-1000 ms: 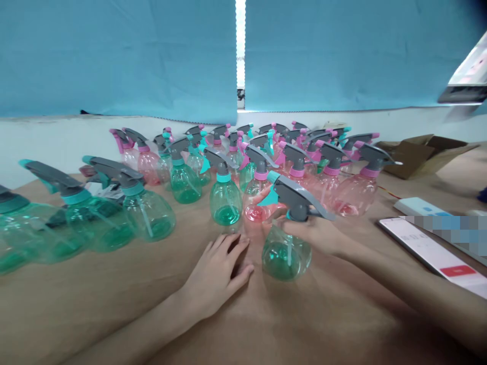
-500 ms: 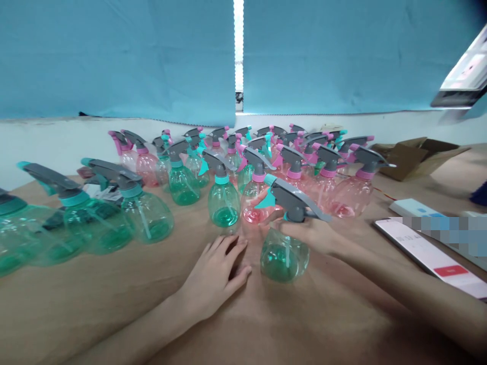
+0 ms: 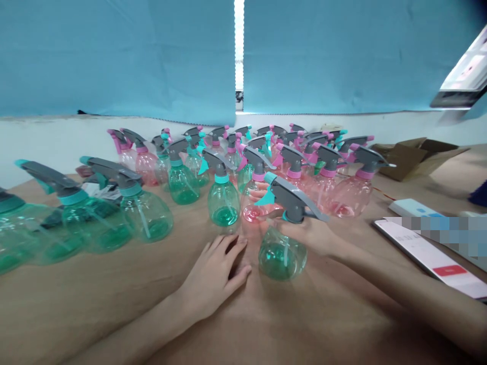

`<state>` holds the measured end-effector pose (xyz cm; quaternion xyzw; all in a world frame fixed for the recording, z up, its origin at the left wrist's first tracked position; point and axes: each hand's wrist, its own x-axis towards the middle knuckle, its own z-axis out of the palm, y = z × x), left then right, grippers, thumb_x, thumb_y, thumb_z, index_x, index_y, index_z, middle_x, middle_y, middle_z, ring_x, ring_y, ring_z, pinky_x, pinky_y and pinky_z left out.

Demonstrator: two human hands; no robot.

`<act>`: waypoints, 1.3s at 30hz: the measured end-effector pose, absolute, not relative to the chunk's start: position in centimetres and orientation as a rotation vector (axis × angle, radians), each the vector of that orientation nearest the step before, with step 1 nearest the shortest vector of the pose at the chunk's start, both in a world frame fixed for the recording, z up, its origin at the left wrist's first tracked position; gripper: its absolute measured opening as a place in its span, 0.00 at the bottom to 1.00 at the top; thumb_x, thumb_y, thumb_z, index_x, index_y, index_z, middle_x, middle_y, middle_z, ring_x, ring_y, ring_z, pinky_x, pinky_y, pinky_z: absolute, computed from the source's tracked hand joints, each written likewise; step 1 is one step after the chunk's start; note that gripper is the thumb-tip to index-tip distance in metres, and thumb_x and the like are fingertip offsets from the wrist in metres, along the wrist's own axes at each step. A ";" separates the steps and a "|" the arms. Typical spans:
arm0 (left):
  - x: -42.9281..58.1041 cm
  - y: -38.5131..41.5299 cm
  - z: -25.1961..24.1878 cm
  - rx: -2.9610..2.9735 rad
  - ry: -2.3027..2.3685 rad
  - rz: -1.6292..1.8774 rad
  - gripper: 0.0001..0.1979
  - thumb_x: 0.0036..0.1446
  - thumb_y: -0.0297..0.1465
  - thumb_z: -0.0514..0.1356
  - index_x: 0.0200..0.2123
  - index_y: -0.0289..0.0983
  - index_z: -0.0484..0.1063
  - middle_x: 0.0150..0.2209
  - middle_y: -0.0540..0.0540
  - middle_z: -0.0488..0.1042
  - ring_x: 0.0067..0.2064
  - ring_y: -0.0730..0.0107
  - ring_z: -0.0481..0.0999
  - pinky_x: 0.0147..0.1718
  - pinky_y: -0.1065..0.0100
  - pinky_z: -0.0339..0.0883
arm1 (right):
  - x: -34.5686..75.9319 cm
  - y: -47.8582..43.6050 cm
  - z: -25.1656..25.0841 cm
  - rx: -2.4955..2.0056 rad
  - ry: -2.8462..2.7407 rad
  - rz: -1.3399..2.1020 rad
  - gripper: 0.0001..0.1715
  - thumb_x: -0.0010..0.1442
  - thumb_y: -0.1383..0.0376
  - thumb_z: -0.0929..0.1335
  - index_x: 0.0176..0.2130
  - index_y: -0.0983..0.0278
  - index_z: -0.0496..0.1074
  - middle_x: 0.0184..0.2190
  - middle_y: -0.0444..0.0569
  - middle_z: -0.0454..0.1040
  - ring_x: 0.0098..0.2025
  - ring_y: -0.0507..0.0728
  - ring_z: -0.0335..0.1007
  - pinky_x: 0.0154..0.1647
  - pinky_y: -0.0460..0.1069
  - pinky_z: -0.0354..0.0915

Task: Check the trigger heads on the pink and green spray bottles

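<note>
In the head view, my left hand [image 3: 213, 274] lies palm down on the table, fingers slightly spread, holding nothing. My right hand [image 3: 310, 235] is round the neck of a green spray bottle [image 3: 282, 256] with a grey and teal head. Some of its fingers reach out past the teal trigger, in front of a pink bottle [image 3: 251, 203]; the grip is partly hidden by the spray head. Just beyond my left hand stands another green bottle [image 3: 223, 203].
Several green bottles [image 3: 146, 215] stand at the left, and many pink and green ones fill the back. To the right lie a phone [image 3: 429, 258], a white box [image 3: 414, 208] and an open cardboard box [image 3: 409, 159] on the wooden table [image 3: 236, 329].
The bottle in my right hand has shifted slightly left. The right-hand fingers by the trigger are a little higher and more stretched out. My left hand has stayed in place.
</note>
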<state>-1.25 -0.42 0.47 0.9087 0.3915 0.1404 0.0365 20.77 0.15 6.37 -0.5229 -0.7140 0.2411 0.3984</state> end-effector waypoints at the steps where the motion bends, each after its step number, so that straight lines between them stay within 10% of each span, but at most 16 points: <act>1: -1.3 -0.4 0.5 2.788 1.205 0.428 0.21 0.63 0.38 0.53 0.56 0.36 0.62 0.55 0.39 0.65 0.55 0.52 0.64 0.50 0.51 0.60 | 20.8 0.2 6.3 -1.324 -1.805 0.605 0.12 0.49 0.62 0.66 0.37 0.60 0.72 0.22 0.42 0.67 0.26 0.54 0.64 0.26 0.48 0.62; 23: -1.2 -0.3 0.5 2.786 1.205 0.419 0.21 0.63 0.37 0.53 0.57 0.37 0.63 0.55 0.39 0.65 0.55 0.52 0.64 0.50 0.51 0.60 | 20.1 0.4 6.5 -1.122 -1.743 0.702 0.10 0.52 0.60 0.66 0.34 0.58 0.75 0.33 0.46 0.76 0.34 0.56 0.73 0.32 0.51 0.70; 39: -1.2 -0.4 0.5 2.768 1.203 0.441 0.21 0.63 0.38 0.53 0.57 0.38 0.62 0.55 0.39 0.65 0.55 0.52 0.64 0.50 0.50 0.60 | 20.2 0.1 7.0 -1.302 -1.776 0.602 0.09 0.49 0.60 0.65 0.21 0.59 0.68 0.21 0.42 0.67 0.26 0.53 0.63 0.27 0.49 0.65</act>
